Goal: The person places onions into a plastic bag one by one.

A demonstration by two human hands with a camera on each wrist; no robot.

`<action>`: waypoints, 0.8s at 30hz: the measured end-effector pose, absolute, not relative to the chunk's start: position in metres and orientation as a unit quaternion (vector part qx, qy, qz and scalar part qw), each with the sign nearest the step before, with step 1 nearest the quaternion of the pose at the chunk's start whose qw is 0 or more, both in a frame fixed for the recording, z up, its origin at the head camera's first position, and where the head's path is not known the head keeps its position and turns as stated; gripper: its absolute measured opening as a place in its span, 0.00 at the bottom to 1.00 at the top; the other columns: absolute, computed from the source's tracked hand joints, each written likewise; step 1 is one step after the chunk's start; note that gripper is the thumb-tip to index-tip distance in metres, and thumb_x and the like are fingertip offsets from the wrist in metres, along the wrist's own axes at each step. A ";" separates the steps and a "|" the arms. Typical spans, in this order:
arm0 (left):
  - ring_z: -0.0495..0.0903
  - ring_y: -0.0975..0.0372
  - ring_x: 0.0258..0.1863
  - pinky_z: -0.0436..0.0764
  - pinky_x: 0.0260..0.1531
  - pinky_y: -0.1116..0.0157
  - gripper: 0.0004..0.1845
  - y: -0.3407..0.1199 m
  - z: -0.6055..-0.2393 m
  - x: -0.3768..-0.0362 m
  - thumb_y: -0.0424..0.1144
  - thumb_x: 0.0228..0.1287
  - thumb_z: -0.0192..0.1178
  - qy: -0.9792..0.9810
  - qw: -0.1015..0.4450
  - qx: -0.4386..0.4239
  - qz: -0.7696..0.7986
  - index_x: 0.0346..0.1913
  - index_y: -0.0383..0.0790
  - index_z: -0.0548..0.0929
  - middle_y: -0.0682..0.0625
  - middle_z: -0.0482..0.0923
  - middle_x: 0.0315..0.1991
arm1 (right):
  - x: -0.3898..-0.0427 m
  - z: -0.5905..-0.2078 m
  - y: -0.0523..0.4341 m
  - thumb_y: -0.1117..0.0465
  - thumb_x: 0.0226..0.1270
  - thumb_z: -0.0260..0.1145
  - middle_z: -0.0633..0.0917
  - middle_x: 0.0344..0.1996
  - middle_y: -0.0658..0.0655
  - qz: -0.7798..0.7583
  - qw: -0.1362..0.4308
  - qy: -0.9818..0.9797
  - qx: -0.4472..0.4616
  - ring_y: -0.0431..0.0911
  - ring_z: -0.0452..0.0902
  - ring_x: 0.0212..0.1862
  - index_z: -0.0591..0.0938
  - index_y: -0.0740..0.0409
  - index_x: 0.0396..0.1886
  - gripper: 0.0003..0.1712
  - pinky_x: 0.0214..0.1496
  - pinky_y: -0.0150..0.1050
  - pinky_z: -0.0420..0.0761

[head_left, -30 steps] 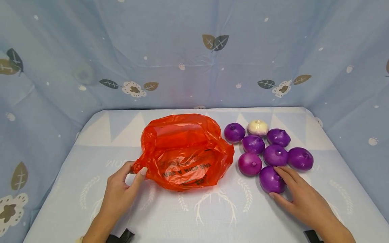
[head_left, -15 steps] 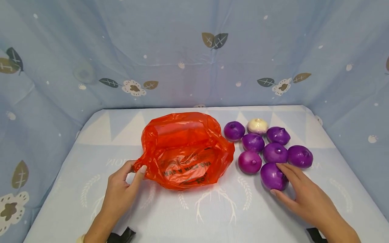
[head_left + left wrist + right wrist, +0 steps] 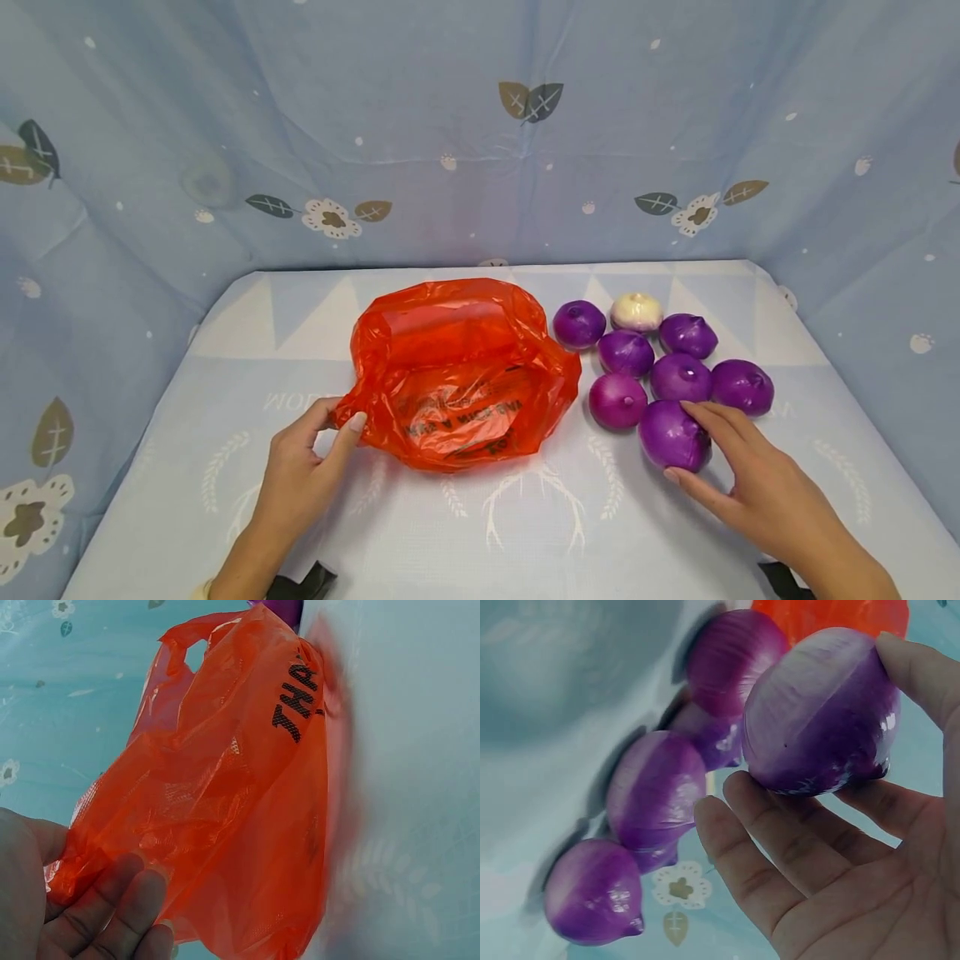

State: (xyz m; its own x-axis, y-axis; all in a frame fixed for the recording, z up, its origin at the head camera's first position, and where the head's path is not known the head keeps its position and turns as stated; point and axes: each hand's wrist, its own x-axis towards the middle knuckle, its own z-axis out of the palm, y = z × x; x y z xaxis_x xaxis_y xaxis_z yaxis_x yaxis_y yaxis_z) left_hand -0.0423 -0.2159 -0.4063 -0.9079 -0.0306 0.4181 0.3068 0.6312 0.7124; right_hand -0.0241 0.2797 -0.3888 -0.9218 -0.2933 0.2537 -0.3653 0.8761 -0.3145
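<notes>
A red plastic bag (image 3: 457, 375) with black lettering lies on the table, its mouth spread wide. My left hand (image 3: 307, 467) pinches the bag's left edge between thumb and fingers; the left wrist view shows the crumpled plastic (image 3: 82, 870) in that grip. On the right, my right hand (image 3: 757, 479) holds a purple onion (image 3: 673, 435) between thumb and fingertips. The right wrist view has this onion (image 3: 825, 712) close up, with thumb on one side and fingers on the other. Beside it sits a pinker onion (image 3: 617, 402).
Several more purple onions (image 3: 680, 377) cluster right of the bag, along with one whitish onion (image 3: 636, 312) at the back. A patterned blue curtain (image 3: 465, 167) rises behind the table (image 3: 525, 533). Black straps (image 3: 303, 581) show near both wrists.
My right hand has brought its onion slightly up and toward the far side, the fingers shifting a little to the right. The left hand and the bag have hardly moved.
</notes>
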 end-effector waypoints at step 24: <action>0.85 0.64 0.40 0.78 0.49 0.80 0.17 -0.217 -0.402 -0.041 0.30 0.67 0.71 -0.877 0.194 -0.111 -0.426 0.57 0.42 0.84 0.55 0.88 0.44 | -0.049 -0.337 0.230 0.45 0.53 0.85 0.78 0.66 0.52 0.187 0.108 -0.932 0.292 0.51 0.80 0.61 0.73 0.48 0.76 0.51 0.44 0.49 0.89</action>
